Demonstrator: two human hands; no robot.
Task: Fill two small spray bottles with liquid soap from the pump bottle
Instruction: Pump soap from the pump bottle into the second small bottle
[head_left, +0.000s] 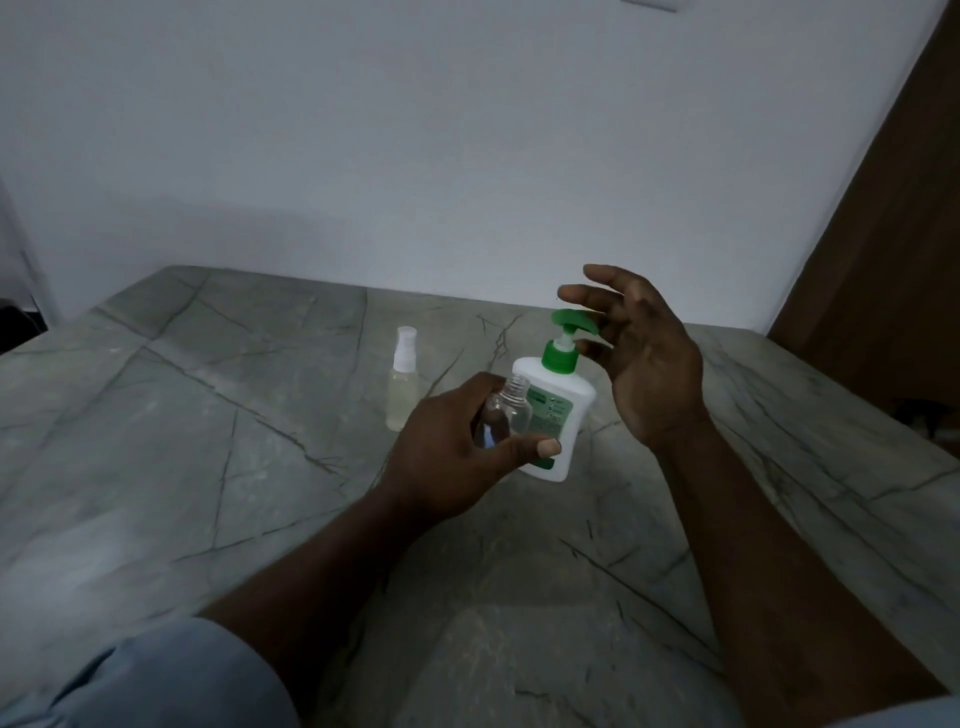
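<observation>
Head view shows the left hand (452, 452) pinching a small clear plastic bottle (506, 410), uncapped, its threaded neck tilted up and to the right, just in front of the white flat-sided pump bottle (574, 415) standing on the grey veined stone worktop (208, 415). The right hand (644, 364) hovers with fingers spread just beside the green pump head (574, 319). Left of them, a capped spray bottle (402, 389) of pale liquid stands upright.

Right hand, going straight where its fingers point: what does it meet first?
Probably the green pump head of the pump bottle: the open right hand points left at it, overlapping it in view. Depth is unclear.
</observation>
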